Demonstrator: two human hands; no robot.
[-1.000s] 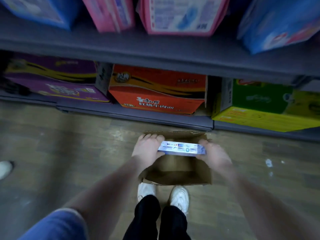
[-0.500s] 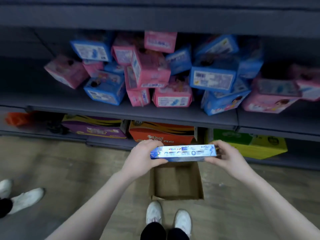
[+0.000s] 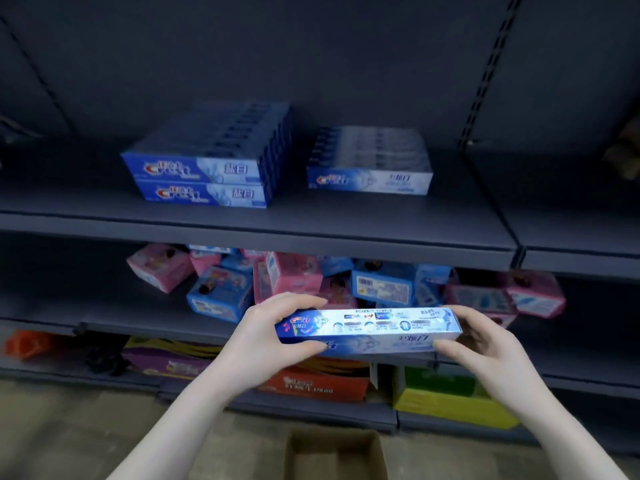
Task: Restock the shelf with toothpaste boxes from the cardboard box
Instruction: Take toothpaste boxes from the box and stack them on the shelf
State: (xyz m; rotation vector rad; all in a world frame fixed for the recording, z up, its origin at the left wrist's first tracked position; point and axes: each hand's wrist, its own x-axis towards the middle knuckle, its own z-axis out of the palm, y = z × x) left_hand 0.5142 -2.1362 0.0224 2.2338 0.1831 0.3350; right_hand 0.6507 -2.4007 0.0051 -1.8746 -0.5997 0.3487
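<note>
Both forearms bare to frame edge, no sleeves visible

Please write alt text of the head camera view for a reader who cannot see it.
Both hands, left hand and right hand, hold a long blue-and-white toothpaste box level before dark grey shelves. Two stacks of similar boxes sit on the upper shelf.

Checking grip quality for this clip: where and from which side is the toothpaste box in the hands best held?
By its two short ends, one from each side. The toothpaste box is long, slim and level, and the left hand and right hand already hold it so, fingers on top, thumbs below, probably steady for sliding it onto the shelf.
</note>
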